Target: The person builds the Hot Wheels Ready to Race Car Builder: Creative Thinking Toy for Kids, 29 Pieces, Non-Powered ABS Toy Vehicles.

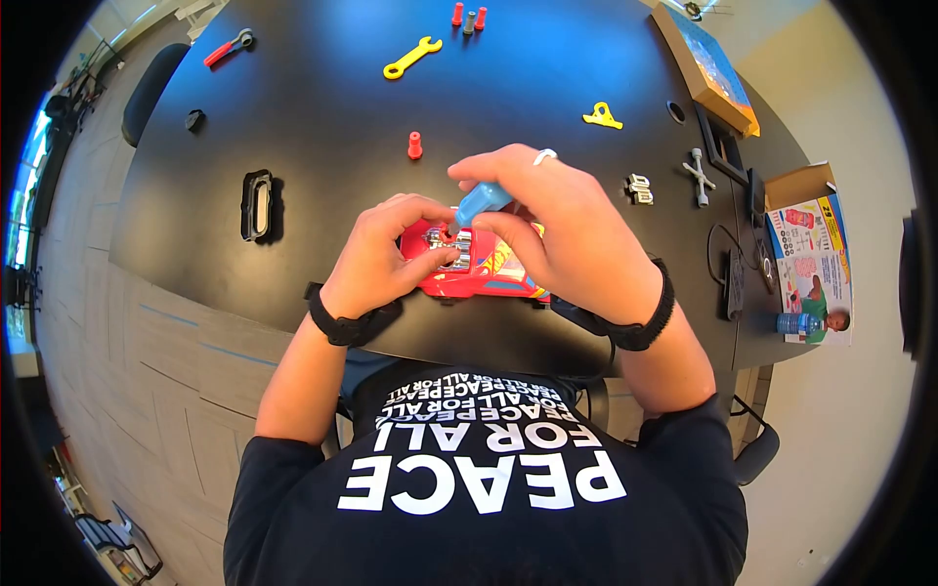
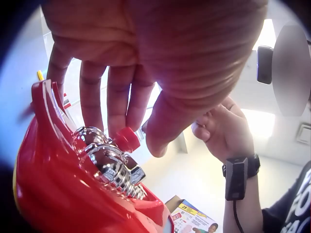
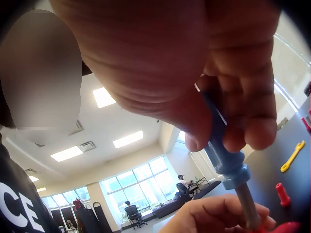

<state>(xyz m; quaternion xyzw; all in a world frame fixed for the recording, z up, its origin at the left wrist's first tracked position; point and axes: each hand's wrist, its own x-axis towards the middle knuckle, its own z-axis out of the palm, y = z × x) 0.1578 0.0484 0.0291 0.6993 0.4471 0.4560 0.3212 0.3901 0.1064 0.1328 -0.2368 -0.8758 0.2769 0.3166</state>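
Note:
A red toy car [image 1: 451, 284] with a chrome engine [image 2: 109, 162] sits close in front of the person on the black table. The right hand [image 1: 562, 220] grips the blue handle of a toy screwdriver [image 3: 228, 165]. Its grey shaft points down at the engine. A red toy bolt [image 2: 127, 139] sticks up from the chrome part. Around the bolt, the left hand [image 1: 391, 239] has thumb and fingertips close to the screwdriver's tip and pinches there. In the head view, the hands partly hide the car's top.
Farther out lie a yellow wrench [image 1: 412, 59], a loose red bolt [image 1: 415, 146] and a red-handled ratchet [image 1: 232, 47]. A black oval part [image 1: 257, 206] is at left. To the right are a yellow bracket [image 1: 603, 116], a grey cross-shaped piece [image 1: 700, 179] and a printed box [image 1: 809, 254].

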